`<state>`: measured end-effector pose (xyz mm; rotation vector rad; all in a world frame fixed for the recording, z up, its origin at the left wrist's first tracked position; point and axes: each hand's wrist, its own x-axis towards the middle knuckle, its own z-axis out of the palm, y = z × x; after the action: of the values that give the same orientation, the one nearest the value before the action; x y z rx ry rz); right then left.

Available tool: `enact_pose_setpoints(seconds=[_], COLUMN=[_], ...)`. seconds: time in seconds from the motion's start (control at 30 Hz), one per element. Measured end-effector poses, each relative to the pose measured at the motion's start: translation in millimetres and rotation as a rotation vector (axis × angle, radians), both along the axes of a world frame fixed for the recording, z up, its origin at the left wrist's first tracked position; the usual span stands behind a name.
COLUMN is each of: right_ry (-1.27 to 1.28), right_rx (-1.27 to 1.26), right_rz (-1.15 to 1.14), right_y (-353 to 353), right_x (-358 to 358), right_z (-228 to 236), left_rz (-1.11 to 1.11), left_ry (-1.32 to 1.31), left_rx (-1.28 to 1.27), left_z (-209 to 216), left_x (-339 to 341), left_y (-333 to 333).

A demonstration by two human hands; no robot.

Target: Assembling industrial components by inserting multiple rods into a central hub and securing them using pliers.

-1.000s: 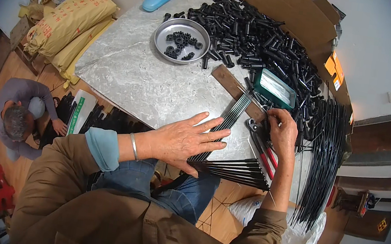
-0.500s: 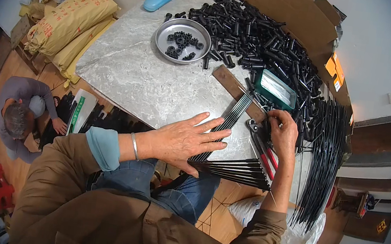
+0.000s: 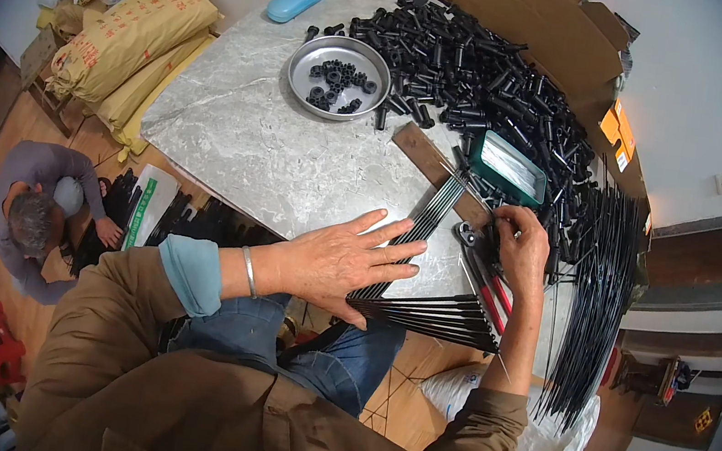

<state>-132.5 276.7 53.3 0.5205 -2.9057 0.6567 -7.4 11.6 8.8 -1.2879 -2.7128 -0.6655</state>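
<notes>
On the grey surface [image 3: 238, 116], a wide-spread left hand [image 3: 329, 258] is bracing slim black rods [image 3: 430, 212].
Beyond them a heap of black parts [image 3: 459, 55] is covering the far side; the rods are lying between the left palm and the brown wooden bar [image 3: 422, 153], with more fanning out over the lap. The left fingers are resting flat across them; even, light pressure is probably serving best, as bunching would be crossing the rods. Red-handled pliers [image 3: 500, 293] are lying just beside the curled right hand [image 3: 521, 253], whose fingertips are hovering near the bar's end; whether they are gripping anything, I cannot tell.
</notes>
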Motion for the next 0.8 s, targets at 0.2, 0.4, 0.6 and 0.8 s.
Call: enact_pose_setpoints(seconds=[0.2, 0.4, 0.6, 0.8], right_ry=[0.017, -0.007, -0.018, -0.007], right_rx=[-0.006, -0.010, 0.017, -0.018], right_rz=[0.011, -0.010, -0.023, -0.030], right_y=[-2.9, -6.8, 0.4, -3.5], right_x=[-1.3, 1.9, 1.7, 1.0], right_z=[-0.1, 3.8, 1.5, 0.3], left_rz=[0.005, 0.006, 0.006, 0.009], left_ry=[0.001, -0.008, -0.010, -0.011], left_rx=[-0.004, 0.003, 0.005, 0.010], left_z=[0.6, 0.2, 0.5, -0.4], left_x=[0.6, 1.1, 1.0, 0.8], left_y=[-0.1, 0.0, 0.7, 0.3])
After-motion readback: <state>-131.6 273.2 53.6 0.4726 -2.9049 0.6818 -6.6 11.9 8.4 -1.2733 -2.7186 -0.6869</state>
